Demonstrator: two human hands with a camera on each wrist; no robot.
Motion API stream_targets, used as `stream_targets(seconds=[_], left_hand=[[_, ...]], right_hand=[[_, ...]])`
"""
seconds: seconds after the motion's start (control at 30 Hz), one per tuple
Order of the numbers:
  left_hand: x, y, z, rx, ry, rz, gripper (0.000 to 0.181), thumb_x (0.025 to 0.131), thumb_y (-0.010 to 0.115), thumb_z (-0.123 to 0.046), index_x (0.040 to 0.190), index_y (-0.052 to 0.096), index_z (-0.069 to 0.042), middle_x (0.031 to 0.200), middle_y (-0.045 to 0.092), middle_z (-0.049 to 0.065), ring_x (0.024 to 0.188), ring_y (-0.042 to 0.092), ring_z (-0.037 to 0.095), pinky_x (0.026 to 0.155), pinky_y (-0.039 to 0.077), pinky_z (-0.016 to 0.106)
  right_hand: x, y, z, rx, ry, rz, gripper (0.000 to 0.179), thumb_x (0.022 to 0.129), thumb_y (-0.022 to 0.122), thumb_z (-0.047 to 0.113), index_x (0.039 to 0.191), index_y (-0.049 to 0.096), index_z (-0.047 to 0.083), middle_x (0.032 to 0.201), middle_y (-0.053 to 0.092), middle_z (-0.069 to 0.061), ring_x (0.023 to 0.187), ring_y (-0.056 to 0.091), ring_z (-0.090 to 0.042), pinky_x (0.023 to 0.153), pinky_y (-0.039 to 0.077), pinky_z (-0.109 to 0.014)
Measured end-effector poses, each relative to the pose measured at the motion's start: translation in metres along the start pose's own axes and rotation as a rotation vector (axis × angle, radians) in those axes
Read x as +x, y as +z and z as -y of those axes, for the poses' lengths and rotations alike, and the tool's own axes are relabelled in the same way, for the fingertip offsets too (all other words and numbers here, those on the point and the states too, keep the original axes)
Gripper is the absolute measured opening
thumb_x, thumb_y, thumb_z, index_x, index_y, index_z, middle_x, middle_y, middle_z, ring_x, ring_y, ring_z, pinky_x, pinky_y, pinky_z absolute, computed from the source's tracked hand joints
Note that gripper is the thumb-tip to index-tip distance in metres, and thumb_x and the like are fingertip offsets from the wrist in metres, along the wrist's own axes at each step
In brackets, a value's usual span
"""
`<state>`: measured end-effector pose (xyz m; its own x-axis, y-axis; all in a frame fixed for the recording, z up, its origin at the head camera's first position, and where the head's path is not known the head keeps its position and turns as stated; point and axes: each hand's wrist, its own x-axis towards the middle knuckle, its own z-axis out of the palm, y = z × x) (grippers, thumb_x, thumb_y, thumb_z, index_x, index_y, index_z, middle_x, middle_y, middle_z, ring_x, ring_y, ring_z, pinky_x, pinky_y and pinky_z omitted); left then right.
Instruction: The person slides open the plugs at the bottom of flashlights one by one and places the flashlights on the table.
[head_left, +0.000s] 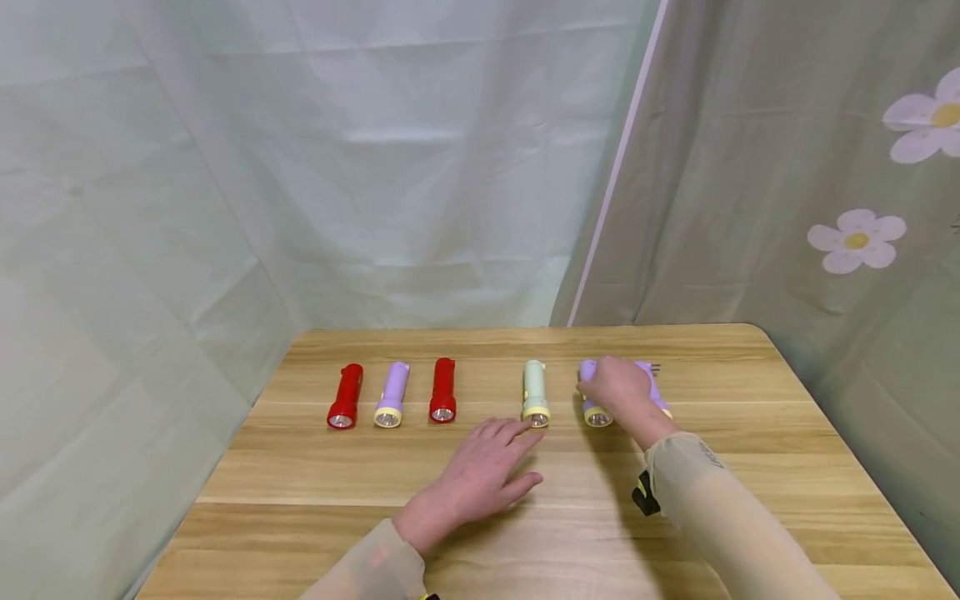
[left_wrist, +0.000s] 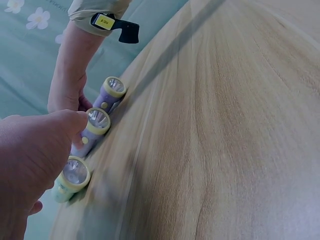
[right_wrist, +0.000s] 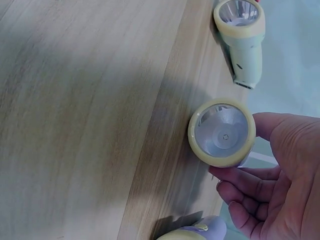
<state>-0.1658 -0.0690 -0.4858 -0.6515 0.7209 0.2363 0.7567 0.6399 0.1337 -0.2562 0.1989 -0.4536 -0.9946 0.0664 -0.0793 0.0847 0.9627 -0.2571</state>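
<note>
One purple flashlight (right_wrist: 221,134), second from the right in a row of six on the bench (head_left: 255,525), sits in the grip of the right hand (head_left: 621,387); the thumb pinches one side, the curled fingers the other, and its yellow-rimmed head faces the near edge; just to its right lies a lilac flashlight (head_left: 656,392), partly hidden by that hand, thin prongs (head_left: 656,367) showing at its far end; to its left lies a mint-green flashlight (head_left: 534,385); the left hand (head_left: 480,471) is before that one, fingers spread wide and holding nothing, tips close to its head, though I cannot tell whether they touch; farther left lie a red flashlight (head_left: 443,385), a lavender flashlight (head_left: 394,386) and a second red flashlight (head_left: 348,392), each apart; a pale curtain (head_left: 427,183) hangs behind.
</note>
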Motion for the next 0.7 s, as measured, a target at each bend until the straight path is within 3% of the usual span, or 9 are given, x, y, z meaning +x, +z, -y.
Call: stream_targets(seconds=[0.27, 0.47, 0.7], left_hand=[[-0.0016, 0.0001, 0.0010, -0.002, 0.000, -0.007, 0.061, 0.101, 0.059, -0.048, 0.152, 0.049, -0.017, 0.150, 0.051, 0.006, 0.138, 0.045, 0.027, 0.117, 0.031, 0.049], [-0.0027, -0.0015, 0.0004, -0.009, -0.006, 0.007, 0.061, 0.102, 0.057, -0.051, 0.152, 0.049, -0.017, 0.150, 0.051, 0.006, 0.138, 0.045, 0.026, 0.118, 0.030, 0.047], [-0.0025, -0.0013, 0.0011, -0.010, -0.014, 0.014, 0.061, 0.102, 0.057, -0.051, 0.152, 0.048, -0.018, 0.151, 0.051, 0.005, 0.139, 0.044, 0.025, 0.119, 0.029, 0.047]], right_hand=[[-0.0048, -0.0045, -0.0002, -0.003, -0.009, 0.015, 0.042, 0.090, 0.071, 0.048, 0.087, 0.069, 0.006, 0.086, 0.067, -0.012, 0.071, 0.060, -0.026, 0.068, 0.051, -0.044], [-0.0081, -0.0060, -0.0037, 0.048, -0.007, 0.039, 0.040, 0.092, 0.070, 0.045, 0.075, 0.062, 0.010, 0.080, 0.064, -0.010, 0.067, 0.059, -0.025, 0.060, 0.051, -0.040], [-0.0093, -0.0048, -0.0057, 0.057, -0.022, 0.033, 0.041, 0.094, 0.066, 0.046, 0.074, 0.061, 0.010, 0.078, 0.063, -0.010, 0.066, 0.058, -0.025, 0.058, 0.050, -0.039]])
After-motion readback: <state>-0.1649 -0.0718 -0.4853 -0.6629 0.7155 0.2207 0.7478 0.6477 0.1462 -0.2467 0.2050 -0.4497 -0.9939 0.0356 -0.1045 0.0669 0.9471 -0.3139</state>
